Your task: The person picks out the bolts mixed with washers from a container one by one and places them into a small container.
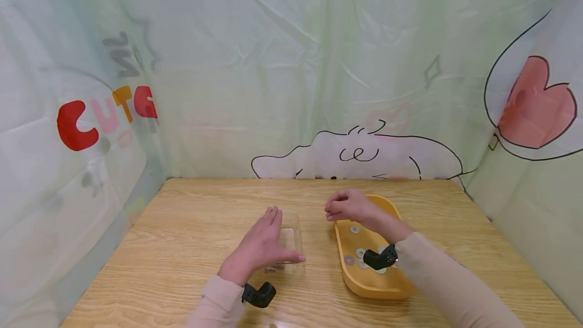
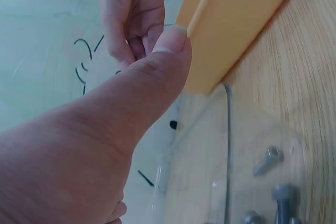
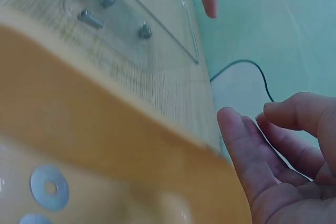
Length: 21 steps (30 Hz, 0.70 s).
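My left hand (image 1: 261, 244) is above a clear plastic box (image 1: 291, 234), its fingers straight and the thumb stretched out to the right. Several metal bolts (image 3: 90, 19) lie inside the box. Over the far left rim of a yellow-orange tray (image 1: 371, 292) hovers my right hand (image 1: 352, 206). Its fingers are loosely bent, and in the right wrist view nothing shows between thumb and fingertips. Flat round metal washers (image 1: 355, 229) are spread across the tray's floor, some of them hidden beneath the right forearm.
Both objects stand on a wood-grain table (image 1: 191, 237), the clear box left of the tray. A pale printed curtain (image 1: 218, 90) encloses the back and sides. Black wrist cameras (image 1: 259, 295) are strapped on both wrists.
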Available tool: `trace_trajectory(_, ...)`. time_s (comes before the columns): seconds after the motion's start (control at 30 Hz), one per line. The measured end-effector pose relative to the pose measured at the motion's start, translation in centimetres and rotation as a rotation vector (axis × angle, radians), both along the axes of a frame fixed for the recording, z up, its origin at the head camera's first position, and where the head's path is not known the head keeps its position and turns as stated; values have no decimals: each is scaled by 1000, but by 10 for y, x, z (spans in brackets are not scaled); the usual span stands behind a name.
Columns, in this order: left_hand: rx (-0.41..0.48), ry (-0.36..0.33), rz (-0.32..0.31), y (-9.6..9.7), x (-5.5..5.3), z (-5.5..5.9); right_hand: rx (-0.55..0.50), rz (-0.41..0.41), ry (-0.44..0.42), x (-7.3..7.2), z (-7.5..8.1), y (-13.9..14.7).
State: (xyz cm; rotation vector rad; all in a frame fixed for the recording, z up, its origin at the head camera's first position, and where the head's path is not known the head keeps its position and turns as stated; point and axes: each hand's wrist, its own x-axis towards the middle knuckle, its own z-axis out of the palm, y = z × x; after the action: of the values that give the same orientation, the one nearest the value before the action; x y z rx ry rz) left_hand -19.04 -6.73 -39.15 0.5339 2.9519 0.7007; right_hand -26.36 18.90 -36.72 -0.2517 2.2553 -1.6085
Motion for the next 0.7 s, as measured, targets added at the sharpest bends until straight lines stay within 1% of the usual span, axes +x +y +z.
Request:
trace_trajectory(0.13,-6,-6,-17,11,-1,2,-4,-16,-5,-2,-2,11)
trace_trajectory(0.23,-10,5,-36,18,-2,4,-10,-27,0,-4,-4,19)
trace_trajectory(0.33,-34,21,-55,26,-2,5,-23,-51,3,-6,-7,25)
trace_trajectory(0.53,-77,42,-84,39,-2,8,-17,-66,18,-11,-13,35)
trace_trajectory(0.7,-80,48,-106,47,0,9,2,-82,26,-12,-17,43)
